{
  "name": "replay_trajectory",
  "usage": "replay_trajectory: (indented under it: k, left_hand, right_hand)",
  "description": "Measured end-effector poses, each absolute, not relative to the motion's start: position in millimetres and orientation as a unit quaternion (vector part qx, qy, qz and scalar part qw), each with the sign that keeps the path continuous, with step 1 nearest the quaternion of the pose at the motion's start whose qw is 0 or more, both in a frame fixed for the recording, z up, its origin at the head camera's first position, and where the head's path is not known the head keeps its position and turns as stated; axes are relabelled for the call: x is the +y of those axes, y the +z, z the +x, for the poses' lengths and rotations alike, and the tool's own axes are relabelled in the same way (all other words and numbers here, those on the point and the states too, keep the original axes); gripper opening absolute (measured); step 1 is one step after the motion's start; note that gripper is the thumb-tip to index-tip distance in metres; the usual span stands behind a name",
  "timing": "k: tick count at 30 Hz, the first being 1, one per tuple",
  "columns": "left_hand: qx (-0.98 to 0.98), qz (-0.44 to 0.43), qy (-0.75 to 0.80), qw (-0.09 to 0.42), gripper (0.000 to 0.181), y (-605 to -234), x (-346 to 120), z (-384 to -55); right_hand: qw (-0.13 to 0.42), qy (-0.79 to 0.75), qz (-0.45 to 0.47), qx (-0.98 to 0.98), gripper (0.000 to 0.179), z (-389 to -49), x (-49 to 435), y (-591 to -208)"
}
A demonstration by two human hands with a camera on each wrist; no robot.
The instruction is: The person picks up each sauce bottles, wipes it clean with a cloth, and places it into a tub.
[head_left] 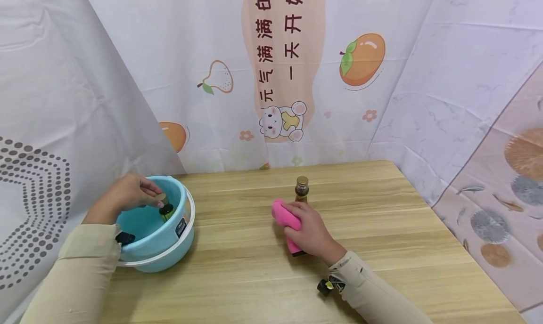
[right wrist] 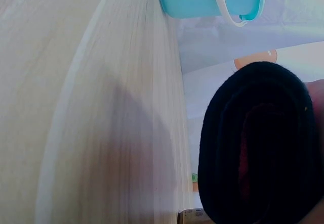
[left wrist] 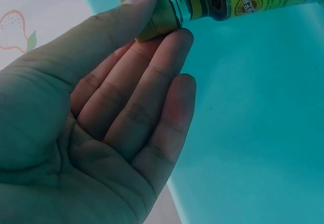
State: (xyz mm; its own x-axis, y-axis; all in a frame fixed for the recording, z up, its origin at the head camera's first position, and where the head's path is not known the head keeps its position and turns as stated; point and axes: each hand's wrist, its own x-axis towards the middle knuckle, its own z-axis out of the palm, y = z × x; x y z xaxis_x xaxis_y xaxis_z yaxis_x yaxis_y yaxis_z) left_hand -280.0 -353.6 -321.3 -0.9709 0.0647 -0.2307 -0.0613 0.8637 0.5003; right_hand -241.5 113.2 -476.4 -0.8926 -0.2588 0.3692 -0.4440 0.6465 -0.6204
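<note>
My left hand (head_left: 129, 193) reaches over the rim of a light blue bucket (head_left: 158, 253) at the left of the table. Its thumb and fingers pinch the gold cap (left wrist: 158, 19) of a glass bottle (left wrist: 243, 0) with a yellow-green label, tilted inside the bucket. Toward the table's middle, my right hand (head_left: 313, 230) grips a soft pink roll-shaped thing (head_left: 285, 215). Its end is dark and oval (right wrist: 215, 148) in the right wrist view, with a hollow in it; its exact kind I cannot tell. Just behind that hand stands another bottle (head_left: 302, 187) with a brown-gold cap, its lower part hidden.
The bucket's white handle (head_left: 192, 215) hangs down around its outside. The wooden table (head_left: 237, 248) runs back to a printed curtain (head_left: 220, 121). More curtain hangs along the left and right sides. A small black camera (head_left: 324, 287) sits at the right wrist.
</note>
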Motion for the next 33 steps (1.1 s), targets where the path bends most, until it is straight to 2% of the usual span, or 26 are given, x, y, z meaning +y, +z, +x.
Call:
replay_trajectory:
  k: [14, 19, 24, 33]
  left_hand:
    - [0.964, 0.01, 0.231, 0.134, 0.048, -312.9, -349.5, -280.8]
    - [0.968, 0.03, 0.223, 0.111, 0.049, -299.4, -347.2, -277.5]
    - [0.98, 0.035, 0.186, 0.065, 0.049, -279.8, -331.4, -270.7]
    - [0.993, 0.07, 0.099, 0.015, 0.038, -253.0, -255.7, -260.6]
  right_hand:
    - [0.116, 0.384, 0.18, -0.898, 0.065, -236.7, 124.2, -472.5]
    - [0.123, 0.392, 0.182, -0.893, 0.066, -231.8, 138.4, -473.0]
    - [0.16, 0.401, 0.185, -0.883, 0.063, -228.1, 157.2, -473.2]
    - [0.192, 0.439, 0.143, -0.866, 0.059, -223.9, 185.4, -471.4]
